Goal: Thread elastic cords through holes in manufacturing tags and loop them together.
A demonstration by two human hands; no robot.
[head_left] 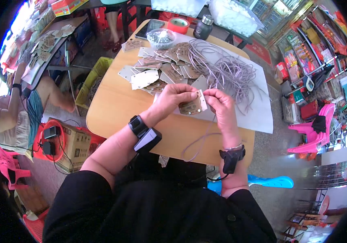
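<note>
Over the near part of the wooden table (112, 105), my left hand (172, 99) pinches a brown-and-white cardboard tag (191, 107) by its upper edge. My right hand (222, 104) closes thumb and finger at the tag's right side on a thin grey cord (198, 141), which hangs below it in a loose loop; the fingertips hide the exact contact. Just beyond my hands lies a heap of similar tags (145, 78), some brown, some white. A tangled bunch of grey cords (234, 73) spreads to their right on a white sheet (260, 117).
Along the table's far side are a phone (150, 28), a tub of small dark pieces (161, 39), a tape roll (178, 25) and a dark bottle (203, 27). White-filled bins (236, 16) stand behind. At left, another person (11, 109) sits beside a yellow crate (94, 79).
</note>
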